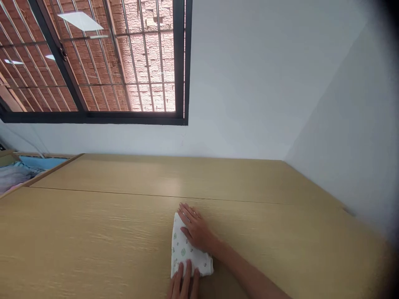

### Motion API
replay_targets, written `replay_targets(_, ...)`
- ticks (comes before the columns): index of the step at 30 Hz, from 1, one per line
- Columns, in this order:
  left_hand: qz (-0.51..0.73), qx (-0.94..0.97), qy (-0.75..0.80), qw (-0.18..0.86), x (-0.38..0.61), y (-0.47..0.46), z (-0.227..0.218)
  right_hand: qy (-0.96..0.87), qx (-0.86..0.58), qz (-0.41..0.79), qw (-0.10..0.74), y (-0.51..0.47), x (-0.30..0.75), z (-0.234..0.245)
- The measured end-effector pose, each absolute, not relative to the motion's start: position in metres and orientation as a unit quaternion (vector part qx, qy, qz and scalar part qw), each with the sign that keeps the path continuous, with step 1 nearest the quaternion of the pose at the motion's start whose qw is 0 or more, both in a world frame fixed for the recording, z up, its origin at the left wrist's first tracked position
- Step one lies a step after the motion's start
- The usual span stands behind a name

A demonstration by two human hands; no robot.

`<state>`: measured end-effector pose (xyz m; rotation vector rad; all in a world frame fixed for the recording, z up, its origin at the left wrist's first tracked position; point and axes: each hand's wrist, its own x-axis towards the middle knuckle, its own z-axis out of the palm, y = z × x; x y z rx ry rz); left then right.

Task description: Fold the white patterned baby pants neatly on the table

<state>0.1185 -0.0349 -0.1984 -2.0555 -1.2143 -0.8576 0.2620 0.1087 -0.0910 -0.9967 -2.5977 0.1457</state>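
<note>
A small folded white cloth point(182, 249) with little green prints lies on the wooden table point(93, 232), near the front edge. My right hand point(195, 228) lies flat on its far right part, fingers stretched out and pointing away to the left. My left hand point(184, 284) shows only its fingers at the bottom of the view, stretched flat onto the cloth's near edge. Both hands press on the cloth and grip nothing.
The table runs back to a white wall, with another white wall along its right side. A dark-framed window point(93, 62) with bars faces a brick wall. At far left, a wooden box point(18, 172) holds light fabrics.
</note>
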Motion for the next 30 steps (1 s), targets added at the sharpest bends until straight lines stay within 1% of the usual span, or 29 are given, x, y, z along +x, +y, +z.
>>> replay_targets(2, -0.309, -0.81, -0.425, 0.259, 0.099, -0.03, -0.186, -0.905, -0.374, 0.046, 0.197, 0.089, 0.267, -0.09)
replay_targets(5, -0.289, -0.837, -0.414, 0.21, 0.07, -0.024, -0.166, -0.879, -0.429, 0.086, 0.191, 0.055, 0.284, -0.089)
replay_targets(8, -0.311, -0.841, -0.405, 0.175, 0.055, -0.018, -0.152, -0.869, -0.445, 0.152, 0.155, 0.028, 0.305, -0.092)
replay_targets(11, -0.347, -0.837, -0.404, 0.123, 0.054, -0.015, -0.143, -0.868, -0.435, 0.22, 0.092, 0.01, 0.322, -0.095)
replay_targets(13, -0.36, -0.835, -0.41, 0.071, 0.055, -0.018, -0.136, -0.863, -0.433, 0.252, 0.064, -0.001, 0.327, -0.095)
replay_targets(15, -0.364, -0.829, -0.424, -0.012, 0.054, -0.024, -0.127, -0.86, -0.431, 0.266, 0.067, -0.011, 0.328, -0.093)
replay_targets(19, -0.35, -0.79, -0.46, -0.202, 0.046, -0.042, -0.106, -0.862, -0.418, 0.264, 0.117, -0.021, 0.328, -0.091)
replay_targets(22, -0.319, -0.774, -0.463, -0.292, 0.041, -0.052, -0.099, -0.862, -0.402, 0.27, 0.151, -0.018, 0.331, -0.097)
replay_targets(25, -0.283, -0.769, -0.471, -0.327, 0.04, -0.051, -0.098, -0.84, -0.411, 0.292, 0.201, -0.013, 0.33, -0.105)
replay_targets(30, -0.281, -0.74, -0.52, -0.322, 0.05, -0.026, -0.097, -0.771, -0.489, 0.281, 0.297, -0.006, 0.314, -0.104)
